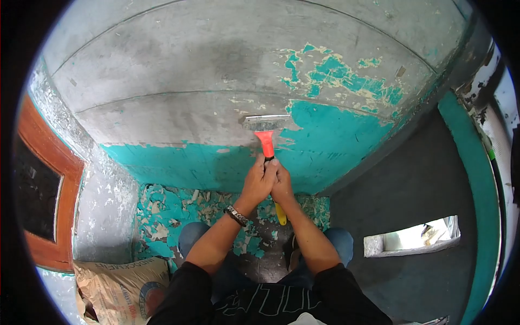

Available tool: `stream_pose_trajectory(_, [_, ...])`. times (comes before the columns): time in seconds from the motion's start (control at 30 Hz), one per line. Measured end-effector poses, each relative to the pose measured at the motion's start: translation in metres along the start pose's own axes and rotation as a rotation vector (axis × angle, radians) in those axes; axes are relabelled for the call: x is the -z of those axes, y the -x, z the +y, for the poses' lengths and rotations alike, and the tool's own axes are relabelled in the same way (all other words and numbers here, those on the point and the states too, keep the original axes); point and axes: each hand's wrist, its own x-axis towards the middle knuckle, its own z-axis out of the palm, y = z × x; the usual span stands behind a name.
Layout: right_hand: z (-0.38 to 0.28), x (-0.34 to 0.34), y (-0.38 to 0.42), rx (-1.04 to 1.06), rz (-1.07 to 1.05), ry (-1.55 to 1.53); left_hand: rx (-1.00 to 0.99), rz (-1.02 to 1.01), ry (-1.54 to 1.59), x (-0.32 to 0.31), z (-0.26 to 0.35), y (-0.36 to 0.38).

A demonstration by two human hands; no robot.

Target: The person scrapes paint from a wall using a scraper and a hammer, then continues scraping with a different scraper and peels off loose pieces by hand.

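Both my hands are closed round the handle of a long scraper (265,143), its neck red and its handle end yellow. My left hand (254,181), with a bracelet (236,215) at the wrist, grips beside my right hand (281,185), and the two touch. The scraper's wide metal blade lies at the wall (179,119), near the border between bare grey surface and turquoise paint (341,130). Much of the handle is hidden by my hands. Higher on the wall, patches of turquoise paint (333,70) with pale ragged edges cling to the grey.
Turquoise and pale paint flakes (162,211) litter the floor at the wall's foot, between and beside my knees. A brown paper sack (122,287) stands at lower left, below a wood-framed door or window (67,189). To the right is a dark wall (401,179) with a narrow opening (414,238).
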Motion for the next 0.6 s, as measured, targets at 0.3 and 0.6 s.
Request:
stream_pose_trajectory(0.3, [0.006, -0.004, -0.001, -0.063, 0.029, -0.014, 0.053, -0.023, -0.051, 0.002, -0.003, -0.004])
stream_pose_trajectory(0.6, [-0.006, 0.001, -0.001, -0.061, 0.01, 0.01, -0.006, -0.023, 0.005, 0.001, 0.004, -0.003])
